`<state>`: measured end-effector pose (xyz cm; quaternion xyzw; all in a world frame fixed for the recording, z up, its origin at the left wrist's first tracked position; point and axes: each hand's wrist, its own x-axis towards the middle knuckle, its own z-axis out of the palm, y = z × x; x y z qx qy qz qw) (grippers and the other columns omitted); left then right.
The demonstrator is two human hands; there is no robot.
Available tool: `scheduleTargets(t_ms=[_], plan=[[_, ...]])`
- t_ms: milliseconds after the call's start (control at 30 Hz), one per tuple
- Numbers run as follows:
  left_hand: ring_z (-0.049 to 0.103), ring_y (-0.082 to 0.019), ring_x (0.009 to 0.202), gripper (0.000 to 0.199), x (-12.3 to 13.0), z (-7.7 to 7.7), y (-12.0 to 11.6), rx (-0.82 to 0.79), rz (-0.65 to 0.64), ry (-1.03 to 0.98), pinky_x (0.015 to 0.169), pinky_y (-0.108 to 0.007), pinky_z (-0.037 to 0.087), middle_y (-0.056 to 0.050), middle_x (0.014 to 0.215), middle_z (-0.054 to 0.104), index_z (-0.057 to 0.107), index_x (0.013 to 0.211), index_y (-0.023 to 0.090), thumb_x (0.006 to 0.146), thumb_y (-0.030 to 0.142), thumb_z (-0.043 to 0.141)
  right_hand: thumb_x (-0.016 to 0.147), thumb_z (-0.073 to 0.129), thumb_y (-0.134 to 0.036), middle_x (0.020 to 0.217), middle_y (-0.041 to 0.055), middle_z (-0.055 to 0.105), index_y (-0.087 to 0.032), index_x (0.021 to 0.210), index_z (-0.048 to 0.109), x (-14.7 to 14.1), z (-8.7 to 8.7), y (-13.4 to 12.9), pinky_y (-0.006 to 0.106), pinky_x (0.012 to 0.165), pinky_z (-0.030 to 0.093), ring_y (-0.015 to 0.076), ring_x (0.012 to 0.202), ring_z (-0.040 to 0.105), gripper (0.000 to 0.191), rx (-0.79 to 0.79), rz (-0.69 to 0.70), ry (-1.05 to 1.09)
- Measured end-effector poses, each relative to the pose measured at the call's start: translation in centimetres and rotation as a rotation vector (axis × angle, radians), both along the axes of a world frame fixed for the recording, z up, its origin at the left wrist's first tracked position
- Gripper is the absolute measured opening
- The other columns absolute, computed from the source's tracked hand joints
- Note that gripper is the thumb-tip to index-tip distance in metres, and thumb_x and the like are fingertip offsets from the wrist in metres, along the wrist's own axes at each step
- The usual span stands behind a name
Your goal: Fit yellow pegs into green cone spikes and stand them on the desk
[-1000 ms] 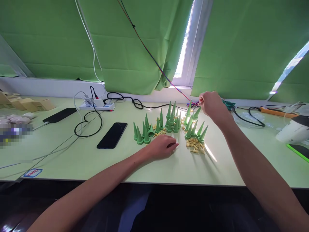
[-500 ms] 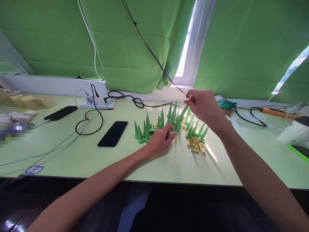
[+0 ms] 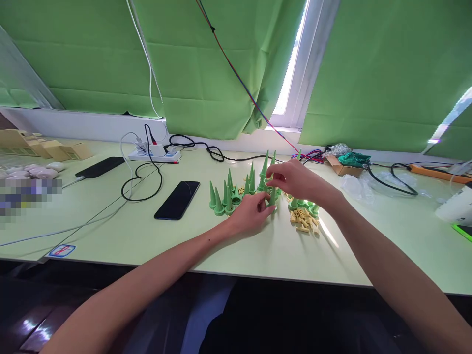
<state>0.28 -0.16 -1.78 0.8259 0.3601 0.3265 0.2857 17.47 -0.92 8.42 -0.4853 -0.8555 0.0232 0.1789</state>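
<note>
Several green pointed cones (image 3: 218,202) stand upright on the table in a loose cluster. My left hand (image 3: 251,215) rests at the cluster's near side, its thumb and forefinger curled at the lower part of one green cone (image 3: 273,197). Just above that cone, my right hand (image 3: 295,181) has its fingertips pinched together; a small pale bit may show at the tips, but I cannot make it out. Short yellowish pegs (image 3: 303,219) lie in a small heap below my right wrist. My right hand hides some of the cones behind it.
A black phone (image 3: 177,200) lies left of the cones, and another dark phone (image 3: 99,167) is farther back. A power strip (image 3: 155,154) with looping cables sits by the wall. Red and blue wires (image 3: 254,102) hang down. An open cardboard box (image 3: 342,167) and clear plastic bags (image 3: 357,188) are at right.
My right hand has moved down and left, from beside the hanging wires to just above the cone at my left fingers. My left hand has barely moved; the view has shifted slightly.
</note>
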Motion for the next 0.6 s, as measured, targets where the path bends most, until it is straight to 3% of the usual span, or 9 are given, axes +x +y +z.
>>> scheduleTargets(t_ms=[300, 433, 600], plan=[[0.045, -0.011, 0.054, 0.015, -0.2, -0.3, 0.3, 0.053, 0.01, 0.106, 0.053, -0.026, 0.032, 0.004, 0.058, 0.052, 0.053, 0.077, 0.018, 0.085, 0.03, 0.057, 0.093, 0.053, -0.021, 0.068, 0.001, 0.061, -0.017, 0.085, 0.066, 0.3, -0.3, 0.1, 0.025, 0.061, 0.032, 0.0131, 0.062, 0.049, 0.016, -0.012, -0.031, -0.017], [0.047, -0.011, 0.053, 0.011, -0.3, -0.3, 0.3, 0.074, 0.01, 0.151, 0.054, -0.026, 0.033, 0.004, 0.057, 0.054, 0.053, 0.079, 0.018, 0.084, 0.027, 0.057, 0.093, 0.044, -0.014, 0.065, 0.0023, 0.055, -0.017, 0.073, 0.06, 0.4, -0.6, -0.2, 0.027, 0.058, 0.028, 0.0132, 0.059, 0.043, 0.025, -0.027, -0.127, -0.14], [0.045, -0.011, 0.051, 0.017, -0.2, -0.2, 0.2, 0.086, 0.018, 0.147, 0.053, -0.026, 0.032, 0.004, 0.055, 0.051, 0.046, 0.07, 0.019, 0.083, 0.026, 0.056, 0.085, 0.049, -0.008, 0.066, 0.0013, 0.051, -0.017, 0.068, 0.055, 1.0, -1.4, -0.5, 0.027, 0.055, 0.025, 0.0121, 0.057, 0.039, 0.02, -0.145, -0.159, -0.269]])
